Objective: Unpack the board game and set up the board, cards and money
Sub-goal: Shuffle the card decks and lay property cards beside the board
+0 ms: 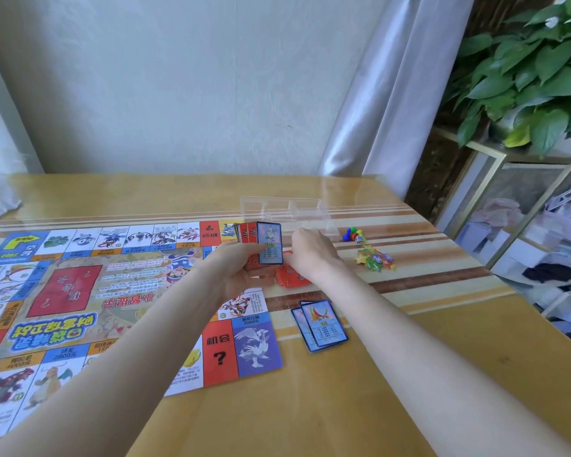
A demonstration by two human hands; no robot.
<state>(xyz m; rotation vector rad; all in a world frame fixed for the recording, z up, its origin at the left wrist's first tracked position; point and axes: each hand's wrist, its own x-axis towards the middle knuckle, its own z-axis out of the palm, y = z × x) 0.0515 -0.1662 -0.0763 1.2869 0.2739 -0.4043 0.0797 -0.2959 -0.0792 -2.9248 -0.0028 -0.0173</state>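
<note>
**Card Sorting: Current Grip State**

The left hand (241,268) grip clasps a fanned card stack (261,242), a blue-bordered card facing front. The right hand (310,250) meets the stack's right edge; its grip state cannot be determined. Red cards (290,278) lie just below both grips on the counter (376,390). Blue cards (322,324) lie nearer the person, the game board (80,301) to the left.

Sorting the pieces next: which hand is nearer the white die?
Right. The right hand lies just left of the white die; the left hand, holding the cards, is farther left.
</note>
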